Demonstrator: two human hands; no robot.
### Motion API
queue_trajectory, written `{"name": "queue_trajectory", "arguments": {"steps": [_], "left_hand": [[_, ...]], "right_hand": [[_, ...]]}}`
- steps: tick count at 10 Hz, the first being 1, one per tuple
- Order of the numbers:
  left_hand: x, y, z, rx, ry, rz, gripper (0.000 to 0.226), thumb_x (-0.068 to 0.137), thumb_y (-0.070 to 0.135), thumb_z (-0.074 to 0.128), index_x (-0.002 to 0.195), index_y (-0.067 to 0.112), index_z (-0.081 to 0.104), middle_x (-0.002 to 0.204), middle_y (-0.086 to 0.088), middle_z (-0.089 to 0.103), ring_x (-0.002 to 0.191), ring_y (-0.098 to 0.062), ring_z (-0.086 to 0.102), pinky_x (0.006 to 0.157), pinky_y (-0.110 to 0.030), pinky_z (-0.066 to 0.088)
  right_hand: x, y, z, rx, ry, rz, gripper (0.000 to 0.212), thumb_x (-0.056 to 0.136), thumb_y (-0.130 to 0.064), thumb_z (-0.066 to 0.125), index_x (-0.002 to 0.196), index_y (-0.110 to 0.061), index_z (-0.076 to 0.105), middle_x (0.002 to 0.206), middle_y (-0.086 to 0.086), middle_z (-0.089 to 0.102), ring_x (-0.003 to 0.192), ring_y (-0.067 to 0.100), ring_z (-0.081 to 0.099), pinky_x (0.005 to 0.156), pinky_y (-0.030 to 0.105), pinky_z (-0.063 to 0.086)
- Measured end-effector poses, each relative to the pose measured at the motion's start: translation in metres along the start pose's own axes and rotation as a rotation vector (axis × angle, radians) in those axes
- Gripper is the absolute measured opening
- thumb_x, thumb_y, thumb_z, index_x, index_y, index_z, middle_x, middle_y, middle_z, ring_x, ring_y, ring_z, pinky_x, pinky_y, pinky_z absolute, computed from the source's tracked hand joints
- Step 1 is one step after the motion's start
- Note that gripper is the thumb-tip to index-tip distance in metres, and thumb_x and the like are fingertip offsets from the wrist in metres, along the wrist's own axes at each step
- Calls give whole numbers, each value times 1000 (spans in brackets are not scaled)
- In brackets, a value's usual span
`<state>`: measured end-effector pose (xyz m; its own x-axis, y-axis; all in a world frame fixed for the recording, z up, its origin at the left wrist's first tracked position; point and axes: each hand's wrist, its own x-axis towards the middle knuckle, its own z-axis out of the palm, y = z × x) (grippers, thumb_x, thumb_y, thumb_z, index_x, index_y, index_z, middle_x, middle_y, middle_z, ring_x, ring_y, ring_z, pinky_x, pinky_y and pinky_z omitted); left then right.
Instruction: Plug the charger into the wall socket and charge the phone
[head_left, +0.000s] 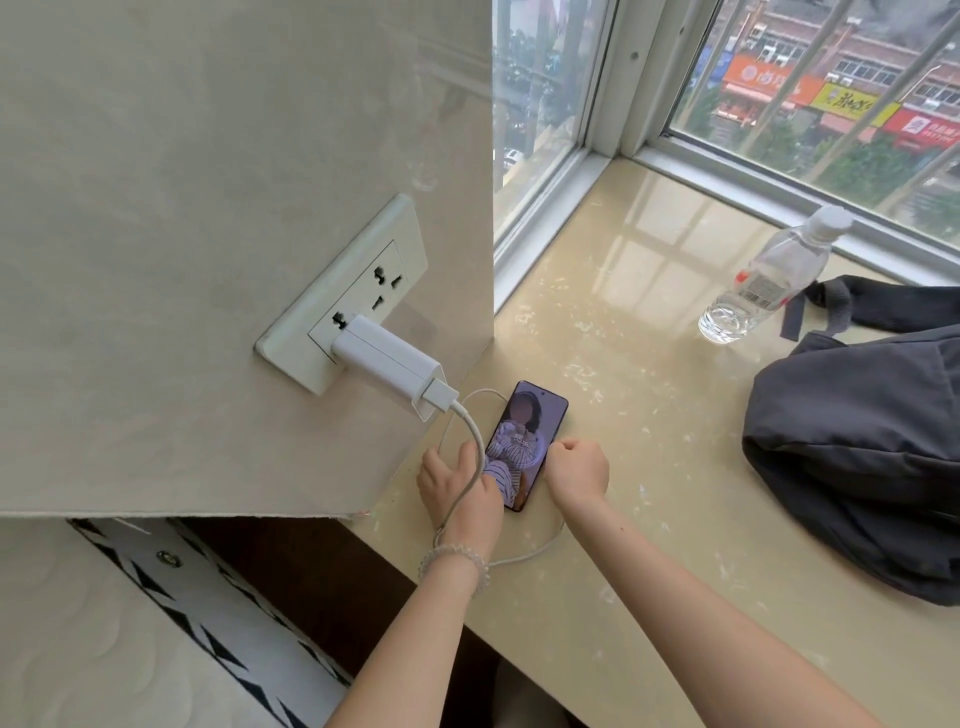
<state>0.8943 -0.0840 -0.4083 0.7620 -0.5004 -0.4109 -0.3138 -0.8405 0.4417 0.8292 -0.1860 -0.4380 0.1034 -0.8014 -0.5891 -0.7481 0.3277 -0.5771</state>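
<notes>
A white charger (387, 364) sits plugged into the white wall socket (358, 275) on the beige wall. Its white cable (470, 431) loops down over my left hand and round under the phone's near end. The phone (527, 431) lies flat on the cream windowsill with its screen lit, showing a picture. My left hand (457, 488) rests on the phone's left edge and lower corner, fingers on it. My right hand (579, 470) is curled into a fist against the phone's right edge. Whether the cable end sits in the phone is hidden by my hands.
A clear water bottle (763, 280) with a white cap stands on the windowsill (649, 374) at the right. A dark grey backpack (857, 457) lies beside it. Window panes run along the back. A mattress edge (130, 634) shows at the lower left.
</notes>
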Motion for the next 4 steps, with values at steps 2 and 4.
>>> {"name": "queue_trajectory", "arguments": {"steps": [2,4], "left_hand": [[-14,22,-12,-172,3,52,49,92,10,42,140,19,41,152,-11,25,138,-25,28,109,-35,33],[-39,60,-34,-490,-54,156,32,93,13,41,120,21,56,114,3,63,100,-13,57,74,-20,36]], "right_hand": [[-26,-15,-25,426,-120,135,15,85,1,44,75,-6,54,74,14,49,71,24,45,61,35,43],[-58,-40,-82,683,-278,112,28,92,-13,41,98,2,64,90,15,65,82,31,59,73,39,50]]}}
